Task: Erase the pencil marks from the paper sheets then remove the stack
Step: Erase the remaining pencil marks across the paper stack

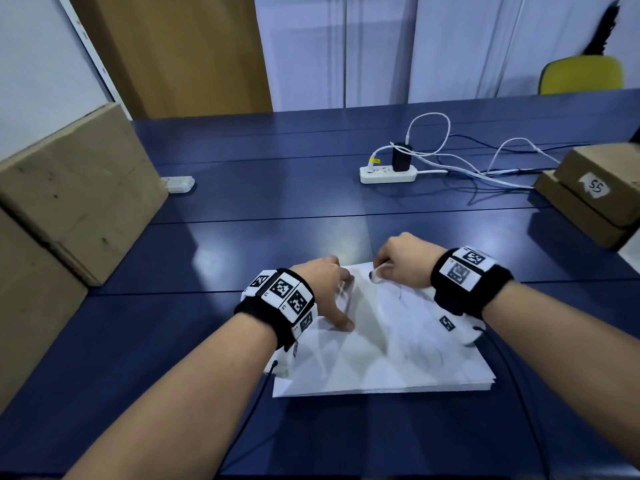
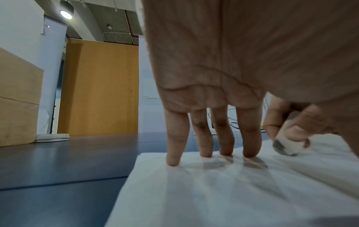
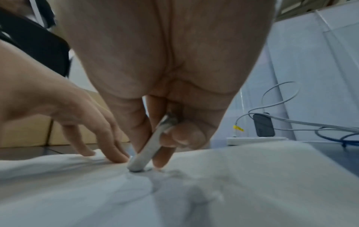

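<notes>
A stack of white paper sheets [image 1: 398, 358] lies on the blue table, with faint pencil scribbles on the top sheet. My left hand [image 1: 329, 289] presses on the stack's left part with straight, spread fingers [image 2: 205, 138]. My right hand [image 1: 401, 261] pinches a white eraser [image 3: 149, 147] with grey smudged ends, its lower end touching the top sheet [image 3: 116, 192] near the far edge. The eraser [image 2: 287, 145] also shows in the left wrist view, just right of my left fingers. The paper wrinkles around the eraser tip.
Large cardboard boxes [image 1: 76, 192] stand at the left, smaller boxes [image 1: 595, 192] at the right. A white power strip [image 1: 388, 173] with a black charger and several cables lies beyond the stack. A small white object [image 1: 180, 184] sits by the left box. A yellow chair [image 1: 581, 74] stands behind the table.
</notes>
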